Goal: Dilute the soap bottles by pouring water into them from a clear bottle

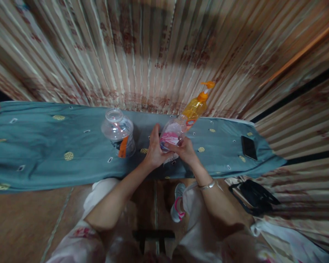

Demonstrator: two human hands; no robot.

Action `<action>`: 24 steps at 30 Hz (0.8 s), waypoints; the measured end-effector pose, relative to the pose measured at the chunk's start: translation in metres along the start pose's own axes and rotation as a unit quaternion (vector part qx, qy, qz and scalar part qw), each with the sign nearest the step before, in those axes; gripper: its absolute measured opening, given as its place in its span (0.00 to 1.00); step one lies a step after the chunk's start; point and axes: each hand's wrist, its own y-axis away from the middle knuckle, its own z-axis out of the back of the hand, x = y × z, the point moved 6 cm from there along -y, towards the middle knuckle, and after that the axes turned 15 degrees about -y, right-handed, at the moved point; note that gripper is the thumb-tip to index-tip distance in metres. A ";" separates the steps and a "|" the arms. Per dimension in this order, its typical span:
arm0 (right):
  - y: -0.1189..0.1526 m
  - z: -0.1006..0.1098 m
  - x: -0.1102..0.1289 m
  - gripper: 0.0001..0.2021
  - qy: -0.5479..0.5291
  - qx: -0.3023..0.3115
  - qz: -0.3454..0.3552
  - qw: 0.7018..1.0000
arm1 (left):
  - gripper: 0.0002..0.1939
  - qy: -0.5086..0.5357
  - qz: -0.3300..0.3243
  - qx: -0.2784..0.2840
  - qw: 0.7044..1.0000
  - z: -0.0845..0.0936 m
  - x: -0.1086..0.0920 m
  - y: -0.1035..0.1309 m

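In the head view a clear plastic bottle [172, 132] with a pink and white label is tilted, its open neck towards the upper right. My left hand [154, 151] grips its left side, fingers stretched along it. From the lower right, my right hand [185, 149] closes on it, thumb across the label. Something crumpled and whitish shows beneath the hands; its kind is unclear. Just behind stands a yellow pump bottle [195, 108] with an orange pump head. To the left is a larger clear plastic jar [118, 133], open at the top, with an orange and dark label.
A teal patterned cloth [87, 160] covers the narrow table. A black phone [249, 147] lies towards its right end. Pleated curtains [142, 54] hang close behind and at the right. A black bag [253, 197] sits below the table's right end.
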 end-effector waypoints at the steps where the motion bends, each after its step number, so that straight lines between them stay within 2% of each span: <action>1: -0.003 0.005 0.003 0.29 0.005 -0.015 0.009 1.000 | 0.65 -0.008 -0.006 -0.005 1.000 0.002 -0.002 0.001; 5: -0.018 0.034 0.010 0.30 0.030 -0.083 0.024 0.996 | 0.60 -0.031 -0.032 -0.024 0.999 0.014 -0.014 0.003; 10: -0.030 0.058 0.009 0.29 0.056 -0.115 0.028 0.991 | 0.40 -0.014 -0.027 -0.026 0.999 0.035 -0.034 0.009; 14: -0.031 0.059 0.004 0.27 0.067 -0.113 0.027 0.991 | 0.25 0.026 0.044 -0.039 0.998 0.059 -0.033 0.043; 18: -0.028 0.056 0.002 0.25 0.081 -0.103 0.028 0.991 | 0.12 0.073 0.154 -0.085 0.982 0.090 -0.008 0.091; 20: -0.027 0.056 0.001 0.24 0.087 -0.094 0.030 0.991 | 0.16 0.083 0.213 -0.131 0.965 0.108 0.012 0.105; 21: -0.026 0.056 0.000 0.24 0.087 -0.087 0.031 0.992 | 0.25 0.084 0.241 -0.173 0.951 0.117 0.024 0.109; 22: -0.026 0.056 0.000 0.24 0.086 -0.079 0.033 0.993 | 0.38 0.075 0.265 -0.213 0.937 0.126 0.036 0.111; 24: -0.026 0.055 -0.002 0.24 0.082 -0.061 0.038 0.994 | 0.58 0.060 0.312 -0.232 0.920 0.132 0.062 0.106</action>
